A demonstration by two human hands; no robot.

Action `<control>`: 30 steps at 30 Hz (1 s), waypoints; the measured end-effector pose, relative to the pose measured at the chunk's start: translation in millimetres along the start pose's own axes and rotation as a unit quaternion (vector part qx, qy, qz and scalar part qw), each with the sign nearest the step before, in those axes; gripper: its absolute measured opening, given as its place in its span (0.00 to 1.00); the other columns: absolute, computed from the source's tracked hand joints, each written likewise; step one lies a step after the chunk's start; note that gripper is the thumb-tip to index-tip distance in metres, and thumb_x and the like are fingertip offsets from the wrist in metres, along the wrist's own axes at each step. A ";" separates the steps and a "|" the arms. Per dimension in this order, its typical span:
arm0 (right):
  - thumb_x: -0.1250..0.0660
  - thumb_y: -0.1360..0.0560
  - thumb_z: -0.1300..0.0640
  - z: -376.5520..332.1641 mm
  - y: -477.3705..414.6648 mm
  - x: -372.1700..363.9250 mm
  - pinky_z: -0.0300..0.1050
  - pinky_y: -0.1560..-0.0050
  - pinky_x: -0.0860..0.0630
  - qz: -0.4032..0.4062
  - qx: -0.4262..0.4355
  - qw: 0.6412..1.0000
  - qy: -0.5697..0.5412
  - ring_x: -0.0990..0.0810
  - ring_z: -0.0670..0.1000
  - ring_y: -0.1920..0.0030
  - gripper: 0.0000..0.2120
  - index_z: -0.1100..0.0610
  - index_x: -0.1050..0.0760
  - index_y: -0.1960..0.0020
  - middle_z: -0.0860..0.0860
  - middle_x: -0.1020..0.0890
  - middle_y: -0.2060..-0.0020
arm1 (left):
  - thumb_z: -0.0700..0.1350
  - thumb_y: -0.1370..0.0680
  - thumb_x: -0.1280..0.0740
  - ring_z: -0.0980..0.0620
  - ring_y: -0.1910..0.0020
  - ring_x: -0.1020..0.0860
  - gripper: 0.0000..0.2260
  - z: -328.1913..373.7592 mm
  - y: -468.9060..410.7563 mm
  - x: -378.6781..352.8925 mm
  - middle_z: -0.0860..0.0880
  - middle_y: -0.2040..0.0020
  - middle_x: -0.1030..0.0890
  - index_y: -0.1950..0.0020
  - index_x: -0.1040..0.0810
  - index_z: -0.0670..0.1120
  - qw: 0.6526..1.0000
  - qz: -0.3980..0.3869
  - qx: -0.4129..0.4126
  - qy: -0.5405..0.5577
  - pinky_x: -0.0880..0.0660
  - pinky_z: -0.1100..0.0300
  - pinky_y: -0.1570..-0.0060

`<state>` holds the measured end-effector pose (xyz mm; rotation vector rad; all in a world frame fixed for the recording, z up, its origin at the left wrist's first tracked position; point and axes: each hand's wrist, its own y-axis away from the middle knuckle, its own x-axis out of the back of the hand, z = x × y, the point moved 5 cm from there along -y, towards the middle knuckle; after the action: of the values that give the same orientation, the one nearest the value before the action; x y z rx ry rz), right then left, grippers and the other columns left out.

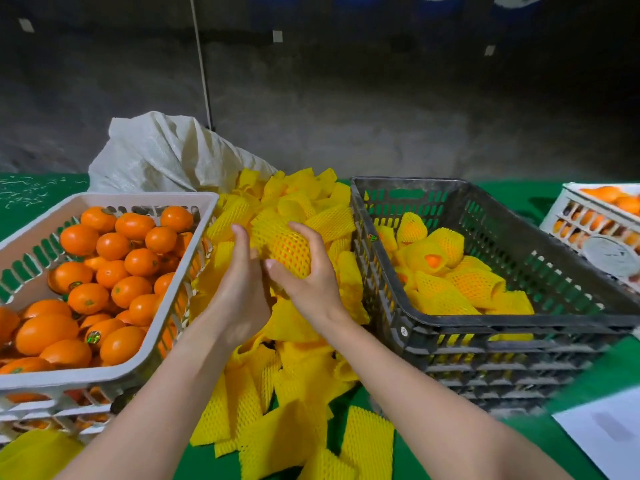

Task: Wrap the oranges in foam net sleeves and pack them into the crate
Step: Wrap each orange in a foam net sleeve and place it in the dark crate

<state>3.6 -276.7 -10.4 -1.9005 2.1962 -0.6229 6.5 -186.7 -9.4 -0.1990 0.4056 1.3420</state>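
An orange inside a yellow foam net sleeve [289, 249] is held above the pile of loose yellow sleeves [294, 368] in the middle of the green table. My right hand [304, 271] grips it from the right and below. My left hand [242, 271] touches its left side, fingers on the sleeve's edge. A white crate [114, 372] on the left holds many bare oranges [104, 271]. The black crate [519, 320] on the right holds several wrapped oranges [450, 271].
A white woven sack [156, 154] lies behind the sleeve pile. Another white crate of oranges [588, 220] stands at the far right. A white sheet of paper [606, 431] lies at the front right. A dark wall is behind the table.
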 end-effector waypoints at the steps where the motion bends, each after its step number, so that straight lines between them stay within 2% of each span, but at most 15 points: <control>1: 0.28 0.30 0.54 -4.4 -2.3 10.2 0.43 0.35 0.32 0.003 0.015 1.000 0.010 0.32 0.44 0.35 0.26 0.44 0.34 0.36 0.45 0.29 0.37 | 0.66 0.22 0.54 0.54 0.35 0.29 0.33 0.2 -1.1 -6.8 0.50 0.30 0.29 0.24 0.41 0.47 1.000 -0.008 0.003 0.015 0.32 0.58 0.37; 3: 0.29 0.33 0.52 -14.0 -7.4 35.1 0.37 0.39 0.31 0.014 0.039 0.999 0.020 0.31 0.41 0.38 0.26 0.42 0.35 0.38 0.39 0.29 0.40 | 0.65 0.21 0.54 0.53 0.35 0.28 0.31 -0.9 -10.4 -19.7 0.53 0.34 0.27 0.24 0.40 0.48 0.999 0.019 -0.045 0.005 0.32 0.53 0.33; 5: 0.31 0.33 0.51 -20.9 -12.1 64.0 0.32 0.43 0.31 0.041 0.050 0.998 0.023 0.31 0.39 0.42 0.26 0.43 0.37 0.40 0.35 0.32 0.45 | 0.58 0.18 0.50 0.52 0.43 0.24 0.22 -0.3 -14.2 -30.1 0.53 0.44 0.23 0.32 0.31 0.48 0.982 0.114 -0.131 -0.078 0.27 0.56 0.43; 7: 0.31 0.34 0.51 -23.0 -15.1 93.7 0.36 0.45 0.30 0.070 0.054 0.995 0.033 0.30 0.42 0.44 0.25 0.46 0.38 0.41 0.37 0.32 0.47 | 0.50 0.17 0.46 0.50 0.52 0.24 0.11 -3.1 -15.3 -46.7 0.52 0.54 0.22 0.44 0.27 0.46 0.950 0.175 -0.212 -0.149 0.28 0.56 0.54; 9: 0.31 0.34 0.52 -20.5 -16.9 123.0 0.38 0.45 0.30 0.098 0.058 0.992 0.047 0.29 0.44 0.45 0.25 0.48 0.38 0.42 0.38 0.32 0.48 | 0.45 0.17 0.44 0.53 0.58 0.24 0.07 -12.1 -20.7 -77.2 0.54 0.58 0.23 0.49 0.28 0.46 0.915 0.143 -0.276 -0.256 0.29 0.58 0.60; 11: 0.30 0.34 0.53 -11.6 -19.8 154.9 0.46 0.42 0.29 0.134 0.043 0.988 0.056 0.29 0.49 0.43 0.25 0.49 0.38 0.42 0.44 0.30 0.46 | 0.43 0.18 0.43 0.54 0.61 0.25 0.05 -23.0 -30.6 -114.3 0.55 0.60 0.25 0.50 0.29 0.46 0.877 0.096 -0.316 -0.349 0.34 0.59 0.64; 14: 0.28 0.32 0.55 8.9 -31.4 208.8 0.55 0.41 0.29 0.185 -0.017 0.979 0.090 0.28 0.56 0.42 0.26 0.48 0.38 0.41 0.53 0.28 0.42 | 0.40 0.19 0.43 0.41 0.55 0.23 0.05 -38.3 -52.9 -165.0 0.46 0.57 0.21 0.49 0.28 0.43 0.825 0.044 -0.302 -0.475 0.33 0.53 0.60; 16: 0.28 0.32 0.56 25.0 -45.0 243.9 0.45 0.46 0.32 0.195 -0.061 0.968 0.143 0.28 0.55 0.47 0.27 0.51 0.38 0.39 0.56 0.30 0.41 | 0.39 0.21 0.42 0.37 0.51 0.23 0.03 -61.6 -65.6 -187.6 0.40 0.53 0.21 0.53 0.30 0.44 0.734 -0.037 -0.249 -0.630 0.30 0.50 0.60; 17: 0.28 0.31 0.57 34.7 -53.9 259.1 0.40 0.50 0.36 0.179 -0.087 0.962 0.185 0.29 0.53 0.49 0.27 0.52 0.39 0.38 0.57 0.31 0.41 | 0.41 0.21 0.40 0.37 0.51 0.23 0.05 -71.9 -67.3 -192.9 0.41 0.54 0.21 0.57 0.30 0.45 0.682 -0.076 -0.239 -0.687 0.31 0.51 0.62; 18: 0.29 0.30 0.57 45.9 -62.9 271.9 0.39 0.51 0.38 0.150 -0.119 0.953 0.233 0.30 0.54 0.48 0.27 0.53 0.40 0.37 0.58 0.34 0.39 | 0.45 0.21 0.39 0.40 0.54 0.22 0.07 -77.8 -68.5 -193.4 0.43 0.56 0.21 0.58 0.28 0.46 0.646 -0.099 -0.237 -0.719 0.32 0.54 0.64; 19: 0.30 0.28 0.56 59.3 -70.7 282.5 0.42 0.49 0.37 0.112 -0.157 0.938 0.287 0.30 0.58 0.44 0.27 0.54 0.41 0.36 0.60 0.36 0.37 | 0.49 0.20 0.38 0.43 0.58 0.23 0.09 -80.2 -69.9 -191.5 0.45 0.57 0.20 0.57 0.25 0.47 0.636 -0.109 -0.237 -0.726 0.34 0.57 0.66; 21: 0.33 0.26 0.54 87.3 -81.0 299.1 0.53 0.39 0.35 0.034 -0.232 0.885 0.402 0.35 0.67 0.35 0.29 0.53 0.46 0.32 0.63 0.44 0.31 | 0.51 0.20 0.39 0.49 0.64 0.26 0.11 -80.0 -73.6 -185.8 0.47 0.57 0.18 0.53 0.21 0.46 0.652 -0.106 -0.240 -0.712 0.37 0.59 0.71; 24: 0.37 0.23 0.49 119.2 -85.7 314.9 0.60 0.33 0.40 -0.034 -0.283 0.815 0.505 0.42 0.69 0.30 0.33 0.53 0.52 0.26 0.64 0.52 0.27 | 0.51 0.20 0.38 0.51 0.66 0.25 0.10 -81.3 -76.6 -184.4 0.48 0.58 0.18 0.53 0.20 0.47 0.658 -0.107 -0.238 -0.707 0.36 0.61 0.73; 28: 0.34 0.25 0.45 140.9 -81.9 318.6 0.64 0.31 0.40 -0.137 -0.322 0.775 0.526 0.42 0.68 0.29 0.41 0.47 0.58 0.24 0.62 0.58 0.26 | 0.52 0.21 0.37 0.49 0.62 0.21 0.10 -80.8 -78.7 -184.1 0.48 0.58 0.18 0.54 0.20 0.47 0.685 -0.104 -0.218 -0.687 0.29 0.58 0.67; 30: 0.31 0.27 0.45 137.3 -81.0 314.9 0.66 0.31 0.42 -0.155 -0.307 0.761 0.550 0.47 0.69 0.28 0.43 0.42 0.59 0.25 0.61 0.60 0.25 | 0.51 0.21 0.36 0.49 0.59 0.21 0.10 -79.6 -76.2 -183.2 0.49 0.58 0.19 0.53 0.20 0.47 0.690 -0.101 -0.217 -0.683 0.31 0.59 0.64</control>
<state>76.3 -619.1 -55.7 -2.7004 3.0300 -1.5697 35.7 -398.4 -16.6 0.3895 -1.1898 1.0071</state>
